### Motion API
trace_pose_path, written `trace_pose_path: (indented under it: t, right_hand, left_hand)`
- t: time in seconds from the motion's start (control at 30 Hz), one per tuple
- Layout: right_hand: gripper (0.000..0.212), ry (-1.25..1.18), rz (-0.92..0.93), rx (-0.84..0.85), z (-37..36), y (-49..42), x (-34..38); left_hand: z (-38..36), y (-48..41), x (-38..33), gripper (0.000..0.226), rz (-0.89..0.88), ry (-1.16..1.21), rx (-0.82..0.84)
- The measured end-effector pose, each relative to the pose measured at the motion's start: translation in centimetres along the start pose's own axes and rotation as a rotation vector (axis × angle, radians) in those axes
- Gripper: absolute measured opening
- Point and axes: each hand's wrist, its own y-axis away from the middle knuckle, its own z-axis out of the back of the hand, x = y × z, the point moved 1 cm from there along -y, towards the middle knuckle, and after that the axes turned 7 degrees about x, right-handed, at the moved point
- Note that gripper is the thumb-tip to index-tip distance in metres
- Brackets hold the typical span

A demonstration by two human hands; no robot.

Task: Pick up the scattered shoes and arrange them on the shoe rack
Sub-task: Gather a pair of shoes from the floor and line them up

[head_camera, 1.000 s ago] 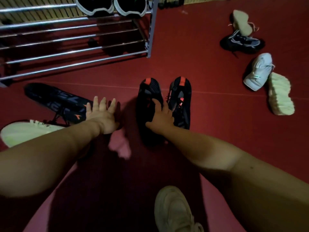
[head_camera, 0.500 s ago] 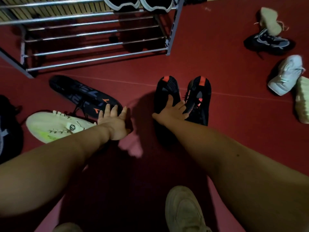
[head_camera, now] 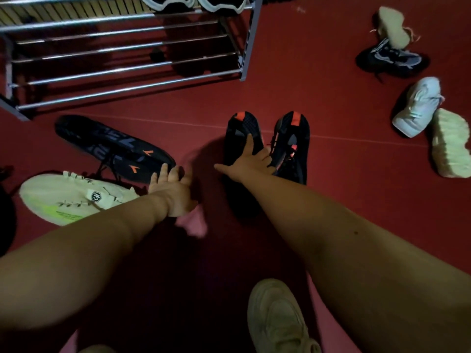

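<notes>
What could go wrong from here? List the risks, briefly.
1. The right hand lies spread across both black red-toed shoes; lifting the pair one-handed, one may slip.
2. The left hand reaches for the dark shoe on its side, whose loose laces trail toward the pale shoe and could snag it.
3. The shoe rack has spaced bars; a shoe set crooked may tip.

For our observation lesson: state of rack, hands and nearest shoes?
shoe rack: standing, two shoes on top.
red-tipped pair: upright, side by side.
right hand: open, on that pair.
left hand: open, at dark shoe.
dark shoe: sole showing.
cream shoe: off the rack.
</notes>
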Motion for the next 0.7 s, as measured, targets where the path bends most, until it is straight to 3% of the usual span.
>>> trace_pose_path:
  t: [0.17, 0.43, 0.57, 0.7]
  right_hand:
    - [0.107, 0.102, -0.035, -0.083, -0.8, -0.6, 0.4]
    - [0.105, -0.034, 0.014, -0.193, 2.1, -0.3, -1.2]
    - [0.100, -0.095, 0.054, -0.339, 4.7, 0.2, -4.5]
    - [0.094, -0.214, -0.058, -0.437, 7.4, -0.1, -9.7]
  left_hand:
    - [-1.0, 0.3, 1.2, 0.083, -0.005, 0.012, 0.034]
    - [-0.7, -0.9, 0.2, 0.086, -0.095, -0.081, -0.079]
    - [-0.4, -1.8, -2.6, 0.087, -0.133, -0.131, -0.091]
    - [-0.7, -2.4, -6.3, 0.089, -0.200, -0.053, -0.074]
